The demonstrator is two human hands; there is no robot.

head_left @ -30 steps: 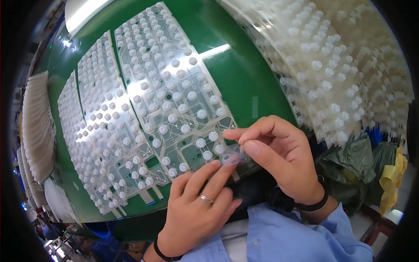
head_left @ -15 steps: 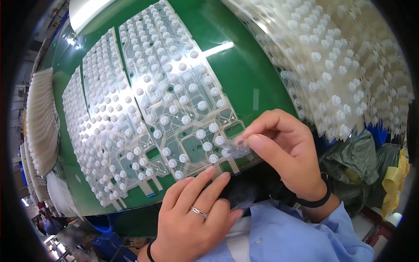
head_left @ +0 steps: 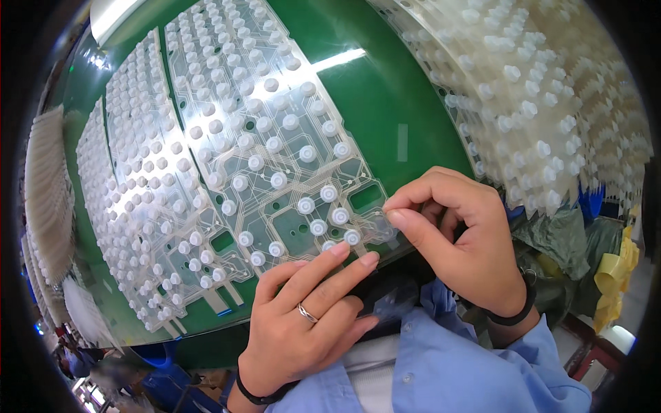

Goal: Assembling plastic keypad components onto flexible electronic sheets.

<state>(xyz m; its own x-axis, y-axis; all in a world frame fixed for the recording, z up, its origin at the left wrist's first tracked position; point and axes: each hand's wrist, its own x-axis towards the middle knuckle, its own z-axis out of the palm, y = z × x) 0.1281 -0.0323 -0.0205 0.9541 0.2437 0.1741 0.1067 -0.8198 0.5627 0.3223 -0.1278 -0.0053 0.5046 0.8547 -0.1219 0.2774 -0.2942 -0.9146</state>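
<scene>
Three clear membrane circuit sheets dotted with white rubber domes lie side by side on the green tabletop; the nearest to my hands is the right-hand sheet [head_left: 289, 199]. My left hand [head_left: 310, 316], with a silver ring, has its fingers stretched out, two fingertips resting on that sheet's near edge. Thumb and forefinger of my right hand [head_left: 458, 234] are pinched together at the sheet's near right corner. Whatever is between them is too small and clear to make out. Beneath the pinch, a clear, glossy patch [head_left: 379, 227] shows at the corner.
Fanned stacks of domed sheets stand at the right [head_left: 523, 103] and at the far left [head_left: 48, 199]. A strip of clear tape [head_left: 403, 142] is on the green tabletop [head_left: 385, 89]. Dark green plastic bags [head_left: 564, 241] and a yellow item [head_left: 613, 275] sit beyond my right arm.
The sheets appear farther left in view. My left fingertips have slid slightly farther onto the sheet. My right thumb and forefinger have closed together, and the clear patch below them is less blurred.
</scene>
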